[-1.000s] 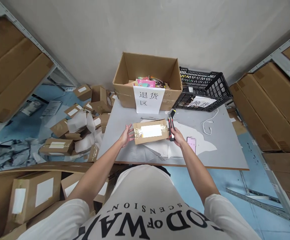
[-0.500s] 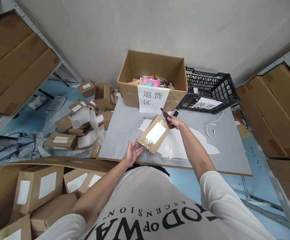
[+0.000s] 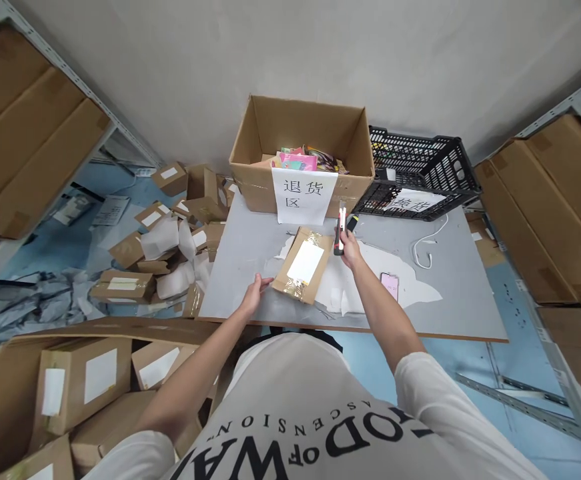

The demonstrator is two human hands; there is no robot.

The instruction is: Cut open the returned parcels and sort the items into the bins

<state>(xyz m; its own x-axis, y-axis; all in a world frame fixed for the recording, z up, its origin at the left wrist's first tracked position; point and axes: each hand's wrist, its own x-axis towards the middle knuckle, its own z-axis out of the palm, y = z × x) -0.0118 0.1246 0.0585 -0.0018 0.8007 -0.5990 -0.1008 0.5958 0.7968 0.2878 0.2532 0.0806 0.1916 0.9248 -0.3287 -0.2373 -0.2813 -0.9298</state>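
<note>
A small brown cardboard parcel (image 3: 304,265) with a white label and clear tape lies slanted on the grey table (image 3: 250,253). My left hand (image 3: 254,293) rests at its near-left corner, fingers spread against the box. My right hand (image 3: 350,248) is just right of the parcel's far end and grips a red and black utility knife (image 3: 340,228), held upright above the table.
A large open carton (image 3: 300,150) with a paper sign holds colourful items at the table's back. A black plastic crate (image 3: 415,173) stands to its right. A phone (image 3: 390,285) and white cable (image 3: 423,250) lie on the table. Parcels litter the floor at left; shelves flank both sides.
The parcel has been turned from lying crosswise to slanted. My left hand moved to its near corner, and my right hand lifted the knife upright beside the far end.
</note>
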